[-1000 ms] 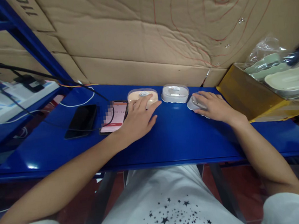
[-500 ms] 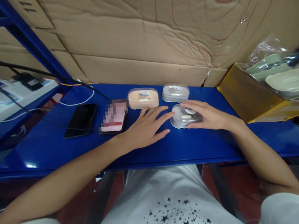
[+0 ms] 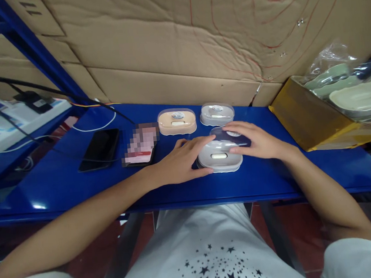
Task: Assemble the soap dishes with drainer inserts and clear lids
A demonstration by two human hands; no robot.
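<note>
Gripping the clear lid point(image 3: 222, 137) between thumb and fingers at its right end, the right hand point(image 3: 259, 140) is partly closed and holds it above the far side of the near dish point(image 3: 222, 165). That grey dish sits on the blue tabletop point(image 3: 180, 194). The left hand point(image 3: 179, 162), half open, clasps its left end, thumb at the near edge, index fingertip by the lid. Behind stand a peach dish point(image 3: 177, 123) and, to its right, a grey covered dish point(image 3: 217, 115), apart. Left of the hands lie a lit phone point(image 3: 139, 148) and a dark phone point(image 3: 100, 148). At right, an open carton point(image 3: 313, 120) holds plastic-wrapped dishes point(image 3: 360, 96); cardboard point(image 3: 146, 42) stands behind the tabletop.
</note>
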